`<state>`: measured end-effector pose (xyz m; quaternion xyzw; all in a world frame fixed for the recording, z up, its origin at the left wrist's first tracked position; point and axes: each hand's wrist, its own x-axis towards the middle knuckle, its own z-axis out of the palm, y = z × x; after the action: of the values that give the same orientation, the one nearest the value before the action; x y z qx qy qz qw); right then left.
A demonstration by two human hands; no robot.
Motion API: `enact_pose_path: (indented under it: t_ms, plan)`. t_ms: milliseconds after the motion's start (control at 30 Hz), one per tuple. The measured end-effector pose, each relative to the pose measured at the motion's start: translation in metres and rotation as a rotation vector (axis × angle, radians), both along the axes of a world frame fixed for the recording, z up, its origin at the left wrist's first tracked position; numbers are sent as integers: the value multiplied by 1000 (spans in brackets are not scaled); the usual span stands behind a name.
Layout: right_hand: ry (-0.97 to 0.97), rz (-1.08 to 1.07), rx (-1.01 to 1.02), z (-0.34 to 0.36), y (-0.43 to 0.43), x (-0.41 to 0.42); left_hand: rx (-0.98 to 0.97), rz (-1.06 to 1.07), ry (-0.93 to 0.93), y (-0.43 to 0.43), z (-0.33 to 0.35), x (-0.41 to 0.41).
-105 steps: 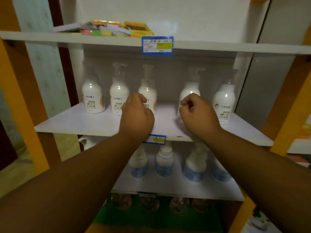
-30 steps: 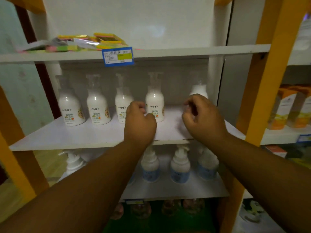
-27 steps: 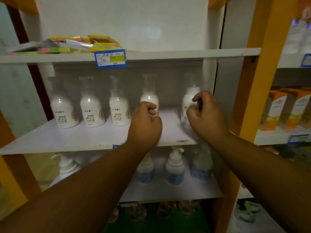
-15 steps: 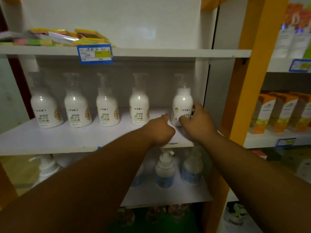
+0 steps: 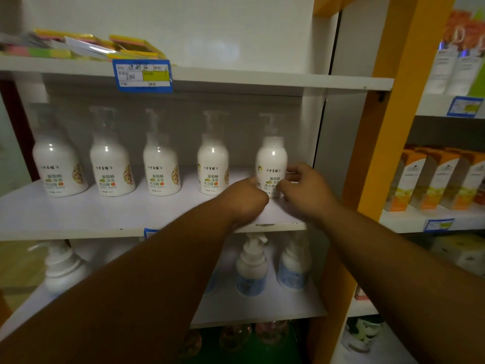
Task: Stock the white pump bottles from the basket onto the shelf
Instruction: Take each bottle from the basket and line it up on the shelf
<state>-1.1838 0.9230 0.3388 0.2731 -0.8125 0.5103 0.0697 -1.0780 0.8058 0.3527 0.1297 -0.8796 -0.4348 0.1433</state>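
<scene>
Since the earlier frames both hands have slid rightward along the shelf [image 5: 78, 214] to the fifth, rightmost bottle [image 5: 271, 164]. In the head view, right of centre, it stands upright: white, clear pump cap, fruit label. The left hand [image 5: 244, 198] and right hand [image 5: 304, 190] clasp its base from either side.

I am looking into a small shop's toiletries aisle: white shelf boards [image 5: 78, 214] on orange uprights [image 5: 388, 127] carry a faced row of identical white pump bottles [image 5: 161, 169], a blue price tag [image 5: 143, 76] clipped to the shelf edge above them, and boxed orange-and-white products [image 5: 433, 179] lined up on the neighbouring unit.
</scene>
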Motion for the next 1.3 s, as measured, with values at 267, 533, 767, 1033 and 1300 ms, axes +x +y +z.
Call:
enact_pose_path:
  t_ms: [267, 533, 767, 1033, 1300]
  plan:
    - [-128, 85, -54, 3, 0, -7, -27, 64, 31, -2, -4, -9]
    - [-31, 272, 57, 2, 5, 1, -59, 93, -22, 3, 2, -3]
    - [5, 263, 152, -2, -1, -4, -118, 122, -55, 9, 1, -5]
    - [115, 223, 287, -6, -4, 0, -273, 159, -86, 8, 0, -11]
    - [132, 211, 387, -3, -6, 6, -331, 220, -148, 6, -8, -21]
